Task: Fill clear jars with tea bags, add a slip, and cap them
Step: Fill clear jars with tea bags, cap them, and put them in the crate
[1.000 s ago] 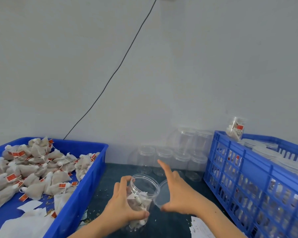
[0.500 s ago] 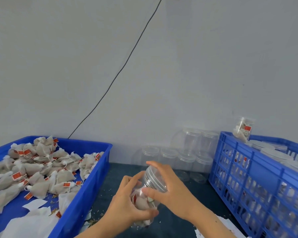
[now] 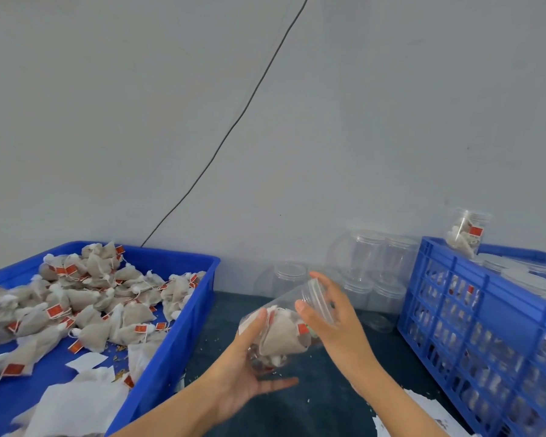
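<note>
Here, the clear jar (image 3: 284, 326) is held above the dark table (image 3: 325, 392), tilted with its capped end up and to the right, between the two crates. It contains several tea bags (image 3: 281, 335) with red tags. The left hand (image 3: 249, 370) cradles the jar's lower body from beneath, with the thumb laid up along the side and the fingers extended under the base, loosely spread. The right hand (image 3: 334, 316) grips the lid (image 3: 317, 298) at the jar's mouth, fingers curled round its rim, thumb on the near side. To the left stands a shallow blue tray (image 3: 183, 335) holding a heap of loose tea bags (image 3: 85, 304) and white paper slips (image 3: 85, 362). Behind the hands, against the grey wall (image 3: 360, 121), a group of empty clear jars (image 3: 369, 266) is stacked, touching one another. To the right stands a blue slatted crate (image 3: 473, 316) containing capped jars; one filled jar (image 3: 465, 233) rests on its far rim. A black cable (image 3: 234, 127) runs diagonally down the wall to the tray's rear edge. White papers (image 3: 423, 408) lie on the table near the right forearm.
</note>
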